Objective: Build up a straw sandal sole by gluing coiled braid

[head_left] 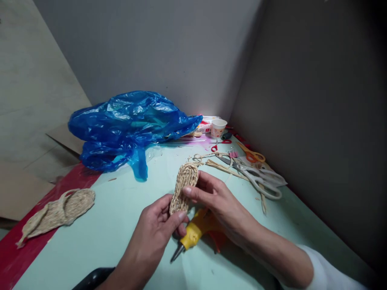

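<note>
A braided straw sandal sole (185, 181) is held upright and slightly tilted between both my hands, above the table. My left hand (165, 223) pinches its lower end, thumb in front. My right hand (208, 191) grips the upper right edge, with the thumb lying across the woven face. A strand of braid trails off the top toward the back right. Beneath my hands lies a yellow glue gun (193, 233), its metal nozzle pointing to the lower left and its rear partly hidden by my right hand. At the left rests another woven straw sandal (60, 211) with a strap.
Behind my hands sits a crumpled blue plastic bag (130, 121). Toward the back right are a paper cup (218, 128), red scissors (222, 143), orange-handled scissors (252, 155), large white-handled scissors (263, 185) and straw strands (226, 168). Grey walls (302, 100) border the table (121, 209).
</note>
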Action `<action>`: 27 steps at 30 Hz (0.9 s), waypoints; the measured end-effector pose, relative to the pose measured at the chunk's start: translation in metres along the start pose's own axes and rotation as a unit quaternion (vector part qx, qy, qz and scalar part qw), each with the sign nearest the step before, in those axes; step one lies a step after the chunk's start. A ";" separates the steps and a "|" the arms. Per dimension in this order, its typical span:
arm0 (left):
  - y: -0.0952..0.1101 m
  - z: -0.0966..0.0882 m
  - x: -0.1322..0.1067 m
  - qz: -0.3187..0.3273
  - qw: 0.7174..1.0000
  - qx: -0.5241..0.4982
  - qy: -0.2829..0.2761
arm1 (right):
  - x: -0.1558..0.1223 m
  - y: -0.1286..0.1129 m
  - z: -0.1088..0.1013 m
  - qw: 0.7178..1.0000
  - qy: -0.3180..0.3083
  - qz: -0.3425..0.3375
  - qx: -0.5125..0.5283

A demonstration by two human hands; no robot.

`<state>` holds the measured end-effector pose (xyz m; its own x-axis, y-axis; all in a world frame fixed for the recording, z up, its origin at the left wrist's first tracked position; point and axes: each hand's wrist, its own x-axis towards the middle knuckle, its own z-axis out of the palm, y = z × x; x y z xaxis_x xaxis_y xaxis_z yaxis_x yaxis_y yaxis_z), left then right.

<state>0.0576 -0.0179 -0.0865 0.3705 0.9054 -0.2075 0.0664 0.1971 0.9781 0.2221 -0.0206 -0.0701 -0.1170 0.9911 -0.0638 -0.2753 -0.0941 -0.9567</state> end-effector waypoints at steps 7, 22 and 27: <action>0.013 0.002 -0.009 -0.031 0.999 0.038 -0.018 | 0.013 -0.002 -0.008 1.000 0.024 -0.003 -0.007; 0.048 -0.064 0.001 0.143 0.951 0.140 0.236 | 0.068 -0.005 -0.002 0.910 -0.043 0.067 -0.408; 0.048 -0.059 0.000 0.181 0.947 0.081 0.253 | 0.058 -0.021 -0.010 0.867 0.022 -0.046 -0.497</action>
<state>0.0059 0.0138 -0.0401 -0.0922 0.9752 0.2012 0.1760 -0.1829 0.9672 0.2305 0.0402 -0.0562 -0.0958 0.9948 0.0353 0.6778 0.0911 -0.7295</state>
